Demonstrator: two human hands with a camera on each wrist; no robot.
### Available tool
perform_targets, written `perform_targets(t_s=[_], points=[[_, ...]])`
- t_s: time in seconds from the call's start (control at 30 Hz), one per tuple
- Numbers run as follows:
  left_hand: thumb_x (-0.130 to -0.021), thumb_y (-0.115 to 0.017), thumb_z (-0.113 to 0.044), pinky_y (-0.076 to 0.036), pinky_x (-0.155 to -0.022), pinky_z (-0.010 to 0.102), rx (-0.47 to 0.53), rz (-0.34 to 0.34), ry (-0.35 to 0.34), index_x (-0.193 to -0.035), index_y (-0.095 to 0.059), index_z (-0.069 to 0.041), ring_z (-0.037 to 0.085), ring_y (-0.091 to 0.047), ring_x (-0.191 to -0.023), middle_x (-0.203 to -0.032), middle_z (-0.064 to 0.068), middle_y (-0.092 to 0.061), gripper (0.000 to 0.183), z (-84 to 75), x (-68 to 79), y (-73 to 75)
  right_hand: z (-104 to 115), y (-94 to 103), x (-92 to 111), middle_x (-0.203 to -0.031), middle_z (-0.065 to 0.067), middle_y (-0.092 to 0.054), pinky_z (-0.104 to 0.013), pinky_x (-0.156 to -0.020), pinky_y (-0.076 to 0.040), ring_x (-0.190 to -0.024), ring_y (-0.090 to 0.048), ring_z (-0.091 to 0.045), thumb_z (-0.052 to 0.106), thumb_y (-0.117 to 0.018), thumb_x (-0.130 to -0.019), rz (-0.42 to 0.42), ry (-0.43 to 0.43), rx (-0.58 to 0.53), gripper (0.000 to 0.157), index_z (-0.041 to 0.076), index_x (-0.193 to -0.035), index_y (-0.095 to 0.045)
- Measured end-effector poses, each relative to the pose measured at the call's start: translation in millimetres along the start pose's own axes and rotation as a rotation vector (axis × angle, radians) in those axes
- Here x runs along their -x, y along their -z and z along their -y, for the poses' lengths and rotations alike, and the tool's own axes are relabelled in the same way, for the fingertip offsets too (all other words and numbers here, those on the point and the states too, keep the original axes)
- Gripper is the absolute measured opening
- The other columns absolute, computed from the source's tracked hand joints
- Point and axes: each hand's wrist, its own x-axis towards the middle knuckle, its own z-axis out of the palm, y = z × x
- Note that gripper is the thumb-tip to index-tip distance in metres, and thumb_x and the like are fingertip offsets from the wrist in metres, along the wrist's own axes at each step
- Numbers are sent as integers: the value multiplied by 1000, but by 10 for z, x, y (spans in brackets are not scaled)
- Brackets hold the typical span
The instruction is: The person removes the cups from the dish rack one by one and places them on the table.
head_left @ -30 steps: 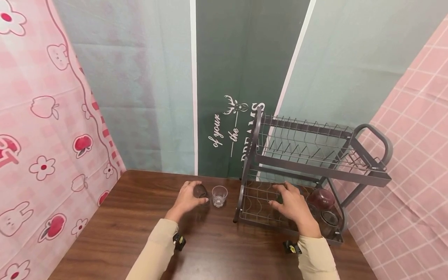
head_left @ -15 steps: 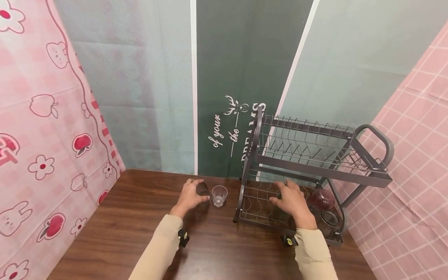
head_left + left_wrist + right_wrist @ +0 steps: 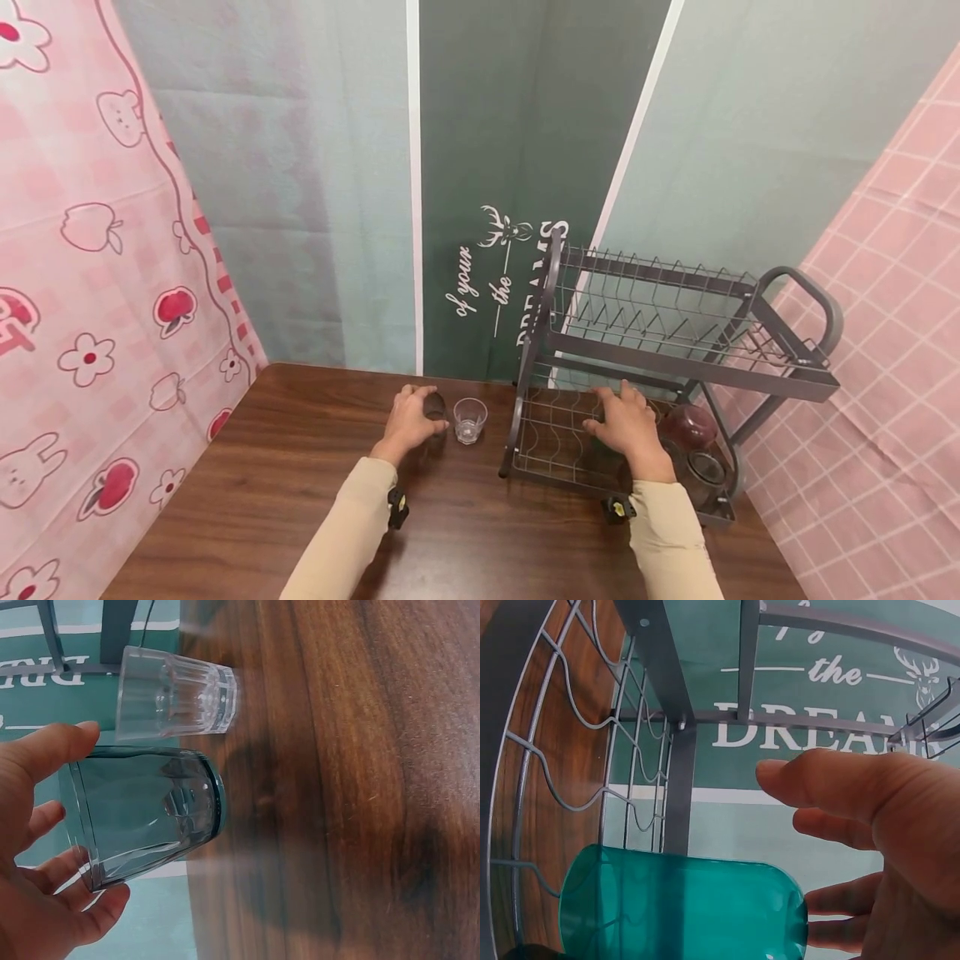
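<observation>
My left hand grips a smoky grey drinking glass near its rim, thumb on one side and fingers on the other. The glass is upright, its base close over the wooden table. Just to its right stands a clear faceted glass, upright and untouched. My right hand reaches into the lower tier of a grey dish rack. Beneath it a teal glass sits upside down on the wires. The thumb is apart from that glass, and the loosely extended fingers are right at its upturned base.
A reddish glass and a clear dark glass lie at the right end of the rack's lower tier. The upper tier overhangs the right hand. A green printed curtain hangs behind the wooden table.
My left hand shifts slightly right with the smoky glass, nearer the clear one. My right hand moves a little right and away from me. The rack and the other glasses stay put.
</observation>
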Motion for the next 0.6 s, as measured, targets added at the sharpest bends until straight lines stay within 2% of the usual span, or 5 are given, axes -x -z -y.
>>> perform_targets(t_s=[0.37, 0.6], points=[[-66, -84, -23, -43, -84, 48, -26, 1, -7, -123, -60, -7, 37, -44, -110, -123, 21, -47, 64, -33, -30, -61, -34, 20, -29, -138, -41, -15, -71, -88, -23, -124, -17, -58, 24, -71, -81, 32, -77, 4, 63, -2, -132, -46], [-65, -84, -22, -44, -79, 47, -52, 0, -19, -120, -61, -6, 35, -46, -103, -119, 21, -48, 61, -43, -32, -78, -108, -4, -48, -138, -43, -12, -72, -87, -22, -123, -16, -60, 22, -71, -81, 46, -80, -21, 63, -2, -133, -45]])
